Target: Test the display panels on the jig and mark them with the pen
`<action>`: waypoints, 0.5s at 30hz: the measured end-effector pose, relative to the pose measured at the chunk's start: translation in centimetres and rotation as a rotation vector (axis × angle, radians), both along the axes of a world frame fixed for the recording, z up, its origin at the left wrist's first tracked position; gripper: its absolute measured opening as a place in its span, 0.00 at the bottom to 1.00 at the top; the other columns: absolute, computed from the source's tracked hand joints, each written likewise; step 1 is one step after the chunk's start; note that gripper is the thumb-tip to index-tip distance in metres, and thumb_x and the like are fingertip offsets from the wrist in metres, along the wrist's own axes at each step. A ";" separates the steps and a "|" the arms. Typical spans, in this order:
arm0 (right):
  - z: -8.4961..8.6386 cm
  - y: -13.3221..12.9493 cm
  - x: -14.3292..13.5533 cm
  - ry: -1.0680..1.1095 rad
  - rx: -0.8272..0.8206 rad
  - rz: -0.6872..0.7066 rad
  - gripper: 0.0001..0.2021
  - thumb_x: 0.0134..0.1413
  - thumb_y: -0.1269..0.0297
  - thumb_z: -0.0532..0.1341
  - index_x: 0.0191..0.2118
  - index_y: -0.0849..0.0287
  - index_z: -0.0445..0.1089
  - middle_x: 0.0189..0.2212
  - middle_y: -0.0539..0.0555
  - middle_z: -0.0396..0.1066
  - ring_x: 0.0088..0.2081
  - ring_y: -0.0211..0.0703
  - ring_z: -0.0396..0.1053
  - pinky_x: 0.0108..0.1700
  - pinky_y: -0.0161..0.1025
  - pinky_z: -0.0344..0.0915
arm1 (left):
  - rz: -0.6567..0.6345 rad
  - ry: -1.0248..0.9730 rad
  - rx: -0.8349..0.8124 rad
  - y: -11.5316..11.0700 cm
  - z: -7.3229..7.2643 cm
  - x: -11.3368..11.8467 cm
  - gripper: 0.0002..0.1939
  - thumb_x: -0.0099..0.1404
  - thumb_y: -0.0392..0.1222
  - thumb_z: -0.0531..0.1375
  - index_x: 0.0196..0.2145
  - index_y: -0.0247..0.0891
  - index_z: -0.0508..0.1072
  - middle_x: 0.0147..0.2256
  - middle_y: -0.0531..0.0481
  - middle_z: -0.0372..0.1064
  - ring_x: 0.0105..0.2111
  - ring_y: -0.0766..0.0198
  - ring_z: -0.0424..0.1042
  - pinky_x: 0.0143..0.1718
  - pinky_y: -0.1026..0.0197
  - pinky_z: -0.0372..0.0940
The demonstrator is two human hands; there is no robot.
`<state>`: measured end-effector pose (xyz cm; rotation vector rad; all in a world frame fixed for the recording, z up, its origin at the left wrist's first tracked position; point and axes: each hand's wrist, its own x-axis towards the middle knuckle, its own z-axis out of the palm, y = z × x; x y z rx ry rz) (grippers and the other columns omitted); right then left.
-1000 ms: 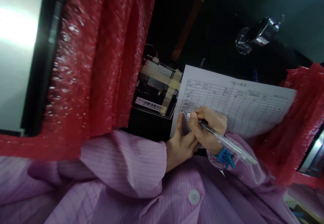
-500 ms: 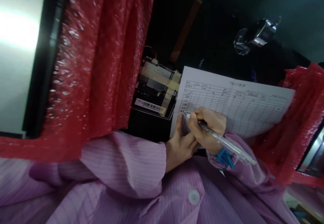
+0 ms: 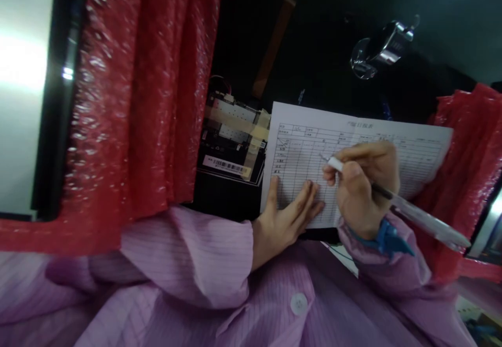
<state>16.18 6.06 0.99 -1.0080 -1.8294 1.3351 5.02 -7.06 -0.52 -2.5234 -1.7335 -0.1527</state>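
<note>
A white printed form (image 3: 415, 153) with a ruled table lies on a dark surface in front of me. My left hand (image 3: 288, 216) rests flat on the form's near left corner, fingers spread. My right hand (image 3: 363, 185) grips a clear pen (image 3: 411, 211), with the tip touching the form near its upper middle rows. A blue strap (image 3: 388, 234) is at my right wrist. Both arms wear pale purple striped sleeves.
Red bubble wrap (image 3: 137, 101) hangs over a panel at the left, and more red wrap (image 3: 470, 153) lies at the right. A circuit board with a barcode label (image 3: 231, 146) sits left of the form. A shiny metal counter (image 3: 378, 49) lies farther back.
My right hand has moved the pen from the form's left column to the right and up. My left hand's fingers, earlier partly under the right hand, now show flat on the paper.
</note>
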 end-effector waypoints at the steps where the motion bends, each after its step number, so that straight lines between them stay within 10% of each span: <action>1: -0.1 0.7 -0.3 0.016 0.013 0.000 0.05 0.65 0.57 0.61 0.41 0.50 0.69 0.30 0.47 0.68 0.27 0.36 0.67 0.28 0.35 0.66 | -0.002 0.007 -0.008 0.1 0.1 0.0 0.25 0.76 0.44 0.49 0.68 0.40 0.60 0.67 0.41 0.60 0.67 0.48 0.58 0.53 0.37 0.73; 15: -1.5 3.4 2.1 -0.017 0.090 0.055 0.05 0.57 0.69 0.63 0.39 0.56 0.68 0.31 0.47 0.65 0.28 0.33 0.61 0.28 0.33 0.60 | -0.099 -0.021 0.051 1.6 0.1 -0.3 0.19 0.72 0.37 0.52 0.58 0.35 0.69 0.56 0.39 0.70 0.57 0.46 0.68 0.52 0.38 0.72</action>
